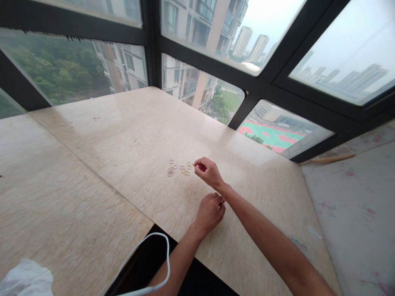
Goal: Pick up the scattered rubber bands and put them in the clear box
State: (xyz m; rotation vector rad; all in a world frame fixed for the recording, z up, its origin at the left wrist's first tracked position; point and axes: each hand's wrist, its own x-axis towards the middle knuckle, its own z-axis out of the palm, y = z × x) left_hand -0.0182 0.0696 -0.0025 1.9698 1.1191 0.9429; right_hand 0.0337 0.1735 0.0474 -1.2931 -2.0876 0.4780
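Observation:
Several small thin rings lie on the pale marble-patterned surface in two loose clusters. Pinkish rings (pixel 170 172) form the left cluster, and mostly yellowish rings (pixel 185 172) the right one. Just right of the yellowish cluster is my right hand (pixel 207 170), its thumb and fingers pinched together; whatever is between them is too small to make out. Nearer to me, my left hand (pixel 211 211) rests low over the surface with curled fingers and a ring worn on one of them. Its fingertips are partly hidden, so what they hold is unclear. My right forearm passes close beside it.
Dark-framed windows (pixel 259 88) border the marble ledge (pixel 123 131) at the back and right. A white cable (pixel 168 255) loops over my left forearm. Crumpled white tissue (pixel 27 279) lies at the lower left. A floral-patterned wall (pixel 354 197) stands on the right.

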